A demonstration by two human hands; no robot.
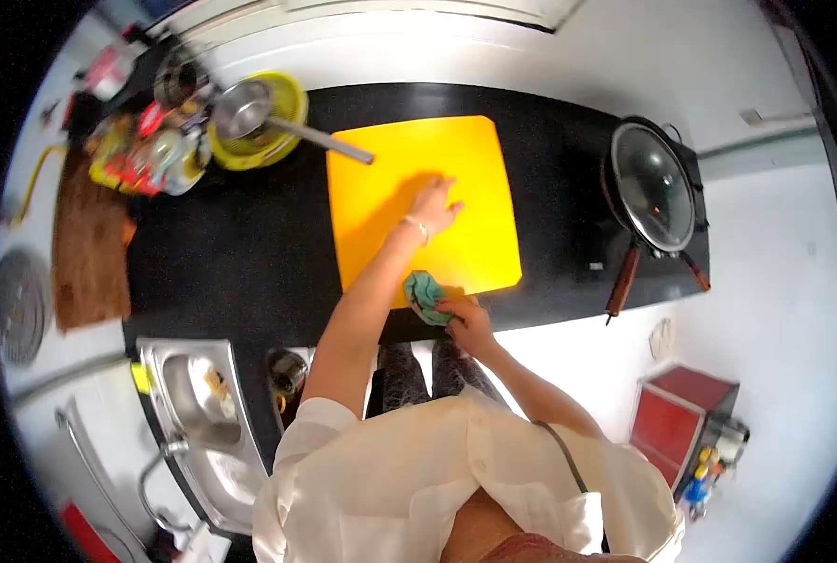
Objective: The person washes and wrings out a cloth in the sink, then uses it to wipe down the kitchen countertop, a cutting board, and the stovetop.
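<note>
A bright yellow board or mat [475,244] with clipped corners lies flat on the black counter. My left hand [434,208] reaches over its middle, fingers stretched out and apart, with nothing in them. Whether the fingertips touch the surface is hard to tell. At the board's near edge, my right hand [468,324] grips a crumpled green cloth [423,296]. The cloth overlaps the front edge of the board.
Left of the board stands a yellow colander [292,94] holding a metal ladle-like pan [243,108], its handle overhanging the board. A lidded wok [653,188] sits at the right. Bottles and packets [160,155] crowd the back left; a steel sink [193,394] is front left.
</note>
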